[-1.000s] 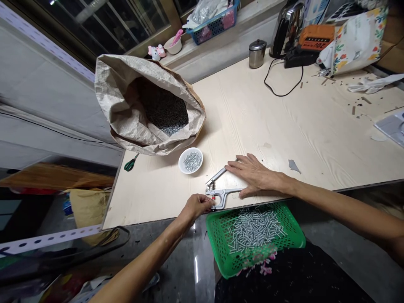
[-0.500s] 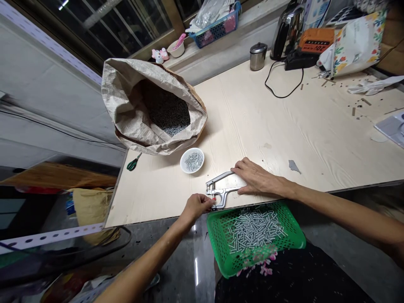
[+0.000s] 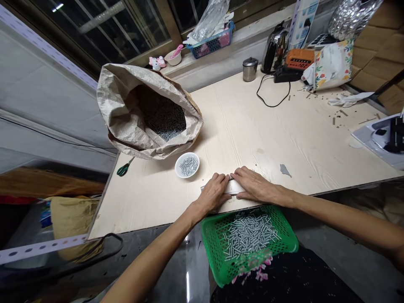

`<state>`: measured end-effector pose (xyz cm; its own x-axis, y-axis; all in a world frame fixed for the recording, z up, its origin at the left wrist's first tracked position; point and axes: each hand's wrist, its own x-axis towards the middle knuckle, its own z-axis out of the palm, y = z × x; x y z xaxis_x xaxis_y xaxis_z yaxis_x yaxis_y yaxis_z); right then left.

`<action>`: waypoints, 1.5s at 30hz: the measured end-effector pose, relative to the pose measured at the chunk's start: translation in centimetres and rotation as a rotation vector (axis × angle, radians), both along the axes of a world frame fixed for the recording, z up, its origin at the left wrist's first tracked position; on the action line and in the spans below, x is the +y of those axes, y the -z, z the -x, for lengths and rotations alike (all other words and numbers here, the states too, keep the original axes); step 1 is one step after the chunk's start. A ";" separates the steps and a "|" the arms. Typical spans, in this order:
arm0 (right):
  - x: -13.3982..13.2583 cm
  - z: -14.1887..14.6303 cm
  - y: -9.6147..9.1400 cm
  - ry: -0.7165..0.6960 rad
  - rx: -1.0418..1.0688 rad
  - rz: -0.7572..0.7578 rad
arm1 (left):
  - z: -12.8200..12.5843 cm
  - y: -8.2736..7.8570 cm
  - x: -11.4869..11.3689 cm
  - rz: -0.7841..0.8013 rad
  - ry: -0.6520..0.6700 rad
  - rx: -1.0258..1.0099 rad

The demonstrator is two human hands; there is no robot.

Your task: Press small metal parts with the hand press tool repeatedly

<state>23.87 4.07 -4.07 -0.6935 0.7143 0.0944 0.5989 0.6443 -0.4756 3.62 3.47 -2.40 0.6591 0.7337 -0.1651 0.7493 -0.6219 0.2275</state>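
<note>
Silver hand pliers (image 3: 234,188) lie near the front edge of a pale wooden table (image 3: 268,134). My left hand (image 3: 214,194) rests on top of the pliers' head, fingers bent over it. My right hand (image 3: 254,185) presses on the handles, fingers together and curled over them. A small white bowl (image 3: 187,164) of little metal pins stands just beyond my left hand. On my lap below the table edge sits a green plastic basket (image 3: 221,261) holding many of the same pins.
A large open paper sack (image 3: 126,122) of dark pins stands at the table's back left, green-handled scissors (image 3: 123,168) beside it. A steel canister (image 3: 250,69), kettle (image 3: 275,42), black cable (image 3: 274,97) and floral bag (image 3: 333,63) line the far right. Scraps litter the right side.
My left hand has moved up from the pliers' jaw at the table edge onto the pliers' head. My right hand has closed the handles down. The view shifted slightly.
</note>
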 end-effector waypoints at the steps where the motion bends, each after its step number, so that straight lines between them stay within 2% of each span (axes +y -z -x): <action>1: 0.1 0.2 0.2 0.004 -0.003 -0.011 | 0.0 0.1 0.0 -0.006 -0.016 -0.005; 7: 1.6 2.3 2.2 0.001 -0.032 -0.069 | -0.3 1.1 0.0 -0.015 -0.181 -0.089; 10: 2.3 1.9 2.0 -0.023 -0.004 -0.079 | 0.1 1.0 0.1 -0.030 -0.239 -0.105; 12: 2.4 1.0 1.4 -0.069 0.049 -0.093 | 1.0 0.6 -0.3 -0.062 -0.294 -0.186; 14: 2.2 0.2 0.7 -0.092 0.106 -0.098 | 2.4 -0.1 -1.1 -0.115 -0.418 -0.295; 17: 1.5 -0.2 0.1 -0.051 0.106 -0.086 | 4.8 -1.1 -2.8 -0.144 -0.690 -0.373; 19: 1.0 0.5 0.1 -0.055 0.088 -0.087 | 6.0 -1.5 -4.0 -0.091 -0.816 -0.343; 21: 0.6 1.5 0.3 -0.069 0.065 -0.100 | 6.7 -1.4 -5.1 -0.015 -0.868 -0.291; 24: 0.4 2.9 0.8 -0.091 0.009 -0.089 | 6.9 -0.9 -6.2 0.012 -0.810 -0.274; 27: 0.5 3.3 1.0 -0.130 0.006 -0.030 | 7.0 -0.5 -6.6 -0.061 -0.626 -0.330; 29: 0.6 2.9 1.0 -0.142 0.050 -0.010 | 7.3 -0.3 -6.6 -0.103 -0.515 -0.369; 33: 0.9 1.3 1.2 -0.127 0.143 0.007 | 7.9 0.3 -6.4 -0.159 -0.378 -0.388; 38: 1.3 -0.8 1.7 -0.022 0.154 0.006 | 8.1 1.2 -5.7 -0.143 -0.158 -0.243; 42: 1.4 -1.5 2.0 0.041 0.141 -0.002 | 7.8 1.3 -5.7 -0.185 -0.098 -0.135; 45: 1.3 -1.4 2.1 0.053 0.152 -0.008 | 6.6 0.3 -7.2 -0.210 -0.058 -0.149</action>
